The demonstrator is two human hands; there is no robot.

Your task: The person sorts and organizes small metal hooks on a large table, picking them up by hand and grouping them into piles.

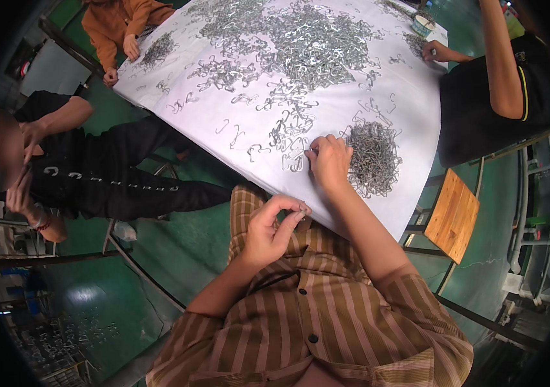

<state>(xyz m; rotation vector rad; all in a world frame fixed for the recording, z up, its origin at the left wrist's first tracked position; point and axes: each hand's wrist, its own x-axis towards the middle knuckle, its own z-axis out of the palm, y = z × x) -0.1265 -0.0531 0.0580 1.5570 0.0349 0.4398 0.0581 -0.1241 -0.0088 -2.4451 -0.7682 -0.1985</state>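
My left hand [268, 229] pinches a small metal clip [301, 209] just off the table's near edge; my right hand [328, 161] fingers loose clips [291, 158] beside the linked heap [373, 157]. Best take one at a time.

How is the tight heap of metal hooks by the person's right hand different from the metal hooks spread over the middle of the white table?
The dense grey heap of bent wire hooks is compact, dark and tangled, right beside the right hand. The loose silvery hooks spread across the white table lie thin and scattered, brighter, with single pieces straying apart, farther from that hand. Both look like the same small bent metal pieces on the white table.
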